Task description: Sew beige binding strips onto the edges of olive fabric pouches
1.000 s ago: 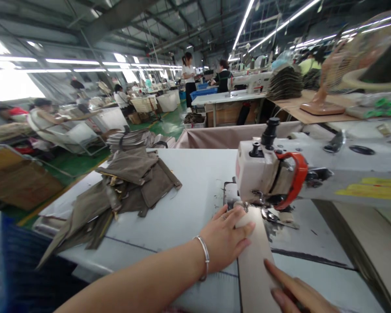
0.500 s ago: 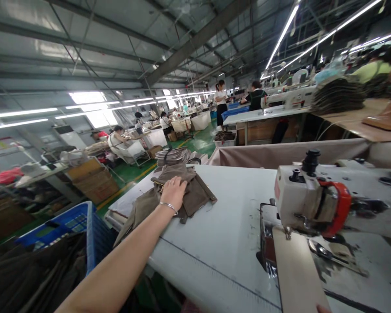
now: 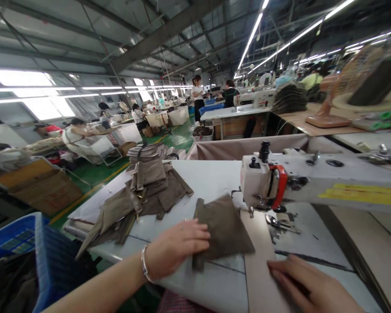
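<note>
My left hand [image 3: 179, 248], with a bangle at the wrist, has its fingers closed on a flat brown fabric piece [image 3: 223, 226]. That piece lies over the white sewing table, left of the sewing machine head [image 3: 259, 180]. At the lower right, my right hand [image 3: 309, 280] is over the beige strip [image 3: 260, 261] in front of the needle area. Its thumb and fingers are half bent with a gap between them, and no fabric shows in it. More brown fabric pieces [image 3: 150, 191], some with zippers, lie in a loose pile at the table's left end.
A blue plastic crate [image 3: 41, 261] of dark fabric stands at lower left. Behind the pile sits a stack of pieces [image 3: 146, 151]. Beyond the table hangs a mauve cloth trough [image 3: 247, 149]. An orange-based fan [image 3: 327, 119] stands at right. Other people work at tables farther back.
My left hand has moved from the pile toward the machine, bringing one brown fabric piece along. My right hand has come further into view. The view has swung right.
</note>
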Tool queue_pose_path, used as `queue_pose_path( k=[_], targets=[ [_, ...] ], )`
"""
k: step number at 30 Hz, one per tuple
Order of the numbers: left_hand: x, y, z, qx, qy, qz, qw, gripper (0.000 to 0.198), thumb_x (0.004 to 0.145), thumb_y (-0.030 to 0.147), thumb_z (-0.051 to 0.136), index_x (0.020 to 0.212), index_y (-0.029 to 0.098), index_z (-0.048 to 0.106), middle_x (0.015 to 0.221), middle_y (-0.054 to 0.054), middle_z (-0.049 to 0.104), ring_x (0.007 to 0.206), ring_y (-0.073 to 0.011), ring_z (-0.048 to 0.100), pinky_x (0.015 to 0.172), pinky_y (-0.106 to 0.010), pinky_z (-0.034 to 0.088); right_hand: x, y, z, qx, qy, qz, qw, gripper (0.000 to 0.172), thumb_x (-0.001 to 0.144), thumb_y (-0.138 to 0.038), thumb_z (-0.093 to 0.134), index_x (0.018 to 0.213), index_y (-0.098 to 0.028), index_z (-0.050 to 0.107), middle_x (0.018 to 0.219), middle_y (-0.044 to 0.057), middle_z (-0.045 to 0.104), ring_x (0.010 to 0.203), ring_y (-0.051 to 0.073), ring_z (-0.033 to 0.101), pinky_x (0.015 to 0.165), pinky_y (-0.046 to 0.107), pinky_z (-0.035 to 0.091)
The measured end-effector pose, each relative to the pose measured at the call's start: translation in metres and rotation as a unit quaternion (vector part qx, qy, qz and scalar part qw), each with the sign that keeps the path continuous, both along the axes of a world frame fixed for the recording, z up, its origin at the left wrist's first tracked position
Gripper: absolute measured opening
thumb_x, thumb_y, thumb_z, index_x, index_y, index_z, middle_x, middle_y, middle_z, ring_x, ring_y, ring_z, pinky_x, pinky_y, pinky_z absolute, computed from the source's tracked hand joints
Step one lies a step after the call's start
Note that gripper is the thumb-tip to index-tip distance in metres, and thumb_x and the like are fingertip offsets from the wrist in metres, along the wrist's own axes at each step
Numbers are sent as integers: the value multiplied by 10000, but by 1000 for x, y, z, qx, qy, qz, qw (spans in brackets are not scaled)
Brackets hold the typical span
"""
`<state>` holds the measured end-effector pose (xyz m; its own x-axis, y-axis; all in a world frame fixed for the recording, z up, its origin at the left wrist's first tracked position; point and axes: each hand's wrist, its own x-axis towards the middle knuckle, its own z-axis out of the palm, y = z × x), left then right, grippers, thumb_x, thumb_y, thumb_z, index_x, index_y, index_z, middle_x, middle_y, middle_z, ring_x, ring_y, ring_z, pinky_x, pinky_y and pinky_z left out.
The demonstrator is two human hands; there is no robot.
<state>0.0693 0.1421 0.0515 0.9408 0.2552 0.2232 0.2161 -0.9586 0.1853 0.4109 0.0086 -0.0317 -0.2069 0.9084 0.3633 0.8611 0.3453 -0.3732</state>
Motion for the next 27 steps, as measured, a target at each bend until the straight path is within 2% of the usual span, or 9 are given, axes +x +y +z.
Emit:
queue_pose_path(
  k=[1,3,6,8,11,14,18,22,27],
  targets=[
    [9,-10,-6,-33,30,-38,998,459,834,70,390,1247,223,518,1277,-49,593,1299,-185,441,1147,-402,287,1,7,6,2,-15,2,1000,226,924,-317,467,1041,-313,659,968,-7,687,866,129,667,777,212,548],
    [27,-16,-15,-74,54,-25,995,460,825,61,400,1231,231,534,1252,-34,611,1256,-167,483,1126,-361,324,3,22,13,29,-47,8,998,257,933,-270,438,1090,-285,641,1060,33,659,968,165,637,862,309,536],
    [61,2,-20,-71,11,121,990,397,903,89,362,1234,221,537,1285,-50,571,1211,-161,497,1081,-352,367,7,44,11,63,-87,19,994,294,917,-244,471,1181,-262,599,1170,65,615,1081,213,579,930,421,498],
    [89,20,-24,-54,-16,203,978,327,945,181,390,1237,199,536,1326,-88,514,1244,-205,449,1092,-418,331,10,52,7,64,-96,23,993,318,908,-226,487,1211,-257,578,1199,67,601,1102,219,560,939,439,485],
    [126,42,-34,-63,-30,254,965,231,904,266,528,1100,162,593,1248,-119,526,1213,-263,443,1054,-460,337,12,54,2,63,-101,24,993,350,896,-192,495,1236,-246,556,1228,71,584,1117,222,541,955,450,463],
    [141,49,-41,-97,-25,256,962,140,856,243,594,959,148,589,1025,-88,593,1014,-242,538,910,-399,438,11,52,0,59,-104,21,993,342,899,-191,493,1233,-237,549,1235,71,578,1110,228,535,956,456,449],
    [141,42,-37,-158,-13,210,965,138,848,221,601,977,185,566,876,-2,610,806,-156,575,717,-258,474,8,52,-2,55,-102,4,993,344,932,-226,450,1267,-178,508,1193,106,587,1069,237,538,918,450,453],
    [152,35,-33,-188,-29,163,968,61,863,226,583,848,191,631,845,-4,603,818,-152,572,740,-243,456,8,54,-1,44,-112,4,993,455,931,-244,451,1381,-198,404,1211,101,571,1039,244,530,893,451,457],
    [165,37,-40,-184,-39,189,964,68,812,216,618,756,184,640,809,-12,596,752,-156,563,667,-247,441,7,54,3,31,-122,1,992,460,930,-255,440,1388,-236,407,1235,90,554,1019,243,532,862,445,469]
  ],
)
